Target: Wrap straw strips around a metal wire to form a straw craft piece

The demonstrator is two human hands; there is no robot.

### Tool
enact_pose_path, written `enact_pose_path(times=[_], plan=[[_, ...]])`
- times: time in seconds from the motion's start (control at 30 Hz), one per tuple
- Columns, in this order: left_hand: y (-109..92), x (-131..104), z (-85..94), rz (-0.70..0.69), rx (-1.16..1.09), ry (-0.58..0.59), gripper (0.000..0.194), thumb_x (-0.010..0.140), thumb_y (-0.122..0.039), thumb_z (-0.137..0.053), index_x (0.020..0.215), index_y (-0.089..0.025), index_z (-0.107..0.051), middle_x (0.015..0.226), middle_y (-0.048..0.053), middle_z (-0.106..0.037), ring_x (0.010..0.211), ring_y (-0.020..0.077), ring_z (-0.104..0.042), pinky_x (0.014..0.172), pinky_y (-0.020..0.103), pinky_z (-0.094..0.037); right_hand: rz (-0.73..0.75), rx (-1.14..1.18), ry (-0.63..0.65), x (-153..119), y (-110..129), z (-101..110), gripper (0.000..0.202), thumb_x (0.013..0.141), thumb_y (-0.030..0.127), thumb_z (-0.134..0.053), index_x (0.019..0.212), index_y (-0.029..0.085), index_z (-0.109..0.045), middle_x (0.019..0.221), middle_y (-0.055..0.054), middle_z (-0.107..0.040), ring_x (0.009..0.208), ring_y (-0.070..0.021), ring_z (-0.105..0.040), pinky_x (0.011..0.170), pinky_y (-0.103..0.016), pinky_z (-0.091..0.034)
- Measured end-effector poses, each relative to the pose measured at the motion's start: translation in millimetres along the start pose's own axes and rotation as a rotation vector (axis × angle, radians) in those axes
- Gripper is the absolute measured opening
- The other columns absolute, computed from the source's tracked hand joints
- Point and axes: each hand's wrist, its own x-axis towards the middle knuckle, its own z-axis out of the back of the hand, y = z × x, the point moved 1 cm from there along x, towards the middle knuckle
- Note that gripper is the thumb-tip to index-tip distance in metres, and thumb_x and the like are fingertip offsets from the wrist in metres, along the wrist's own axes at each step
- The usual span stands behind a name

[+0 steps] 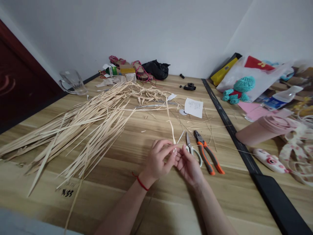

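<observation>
My left hand (160,158), with a red string round its wrist, pinches a pale flat strip (170,122) that runs up and away across the table. Close against it on the right, my right hand (188,163) has its fingers curled at the same spot. A small whitish piece shows between the fingertips; its shape is too small to make out. Just beyond the right hand lie scissors (187,140) with pale handles, partly hidden by the hand, and pliers (207,153) with orange and grey handles. A large bundle of pale strips (93,114) spreads over the table's left side.
A glass mug (73,81) stands at the back left. Sandals (141,70) and a black bag (156,69) lie by the wall. A written paper (193,107) is beyond the tools. At right are a crocheted doll (241,89), a pink roll (265,129) and a bottle (283,98).
</observation>
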Motion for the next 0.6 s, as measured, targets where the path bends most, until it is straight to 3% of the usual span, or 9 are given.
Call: enact_pose_path(times=[0.17, 0.37, 0.6], plan=[[4, 1, -2.6, -0.011, 0.063, 0.041, 0.035, 0.085, -0.018, -0.047, 0.119, -0.020, -0.056, 0.124, 0.009, -0.054, 0.116, 0.0220, -0.045, 0.099, 0.041, -0.037, 0.033, 0.011, -0.004, -1, 2, 2, 0.028, 0.082, 0.039, -0.059, 0.093, 0.015, -0.069, 0.086, -0.007, -0.070, 0.070, -0.0128, -0.063, 0.067, -0.023, -0.053], [8, -3, -5.2, 0.061, 0.028, 0.093, 0.036, 0.086, -0.016, -0.043, 0.120, -0.016, -0.056, 0.126, 0.011, -0.052, 0.117, 0.0207, -0.046, 0.101, 0.038, -0.037, 0.045, -0.130, -0.013, -2, -2, 5, 0.024, 0.071, 0.018, -0.072, 0.095, 0.015, -0.070, 0.082, -0.004, -0.069, 0.071, -0.0116, -0.062, 0.070, -0.021, -0.051], [7, -3, -12.5, 0.212, -0.102, 0.115, 0.026, 0.082, -0.019, -0.052, 0.106, -0.016, -0.063, 0.123, 0.011, -0.052, 0.114, 0.0212, -0.049, 0.097, 0.035, -0.041, 0.004, -0.210, -0.019, 0, -6, 7, 0.023, 0.069, 0.025, -0.074, 0.089, 0.015, -0.071, 0.082, -0.007, -0.071, 0.071, -0.0175, -0.064, 0.065, -0.028, -0.051]])
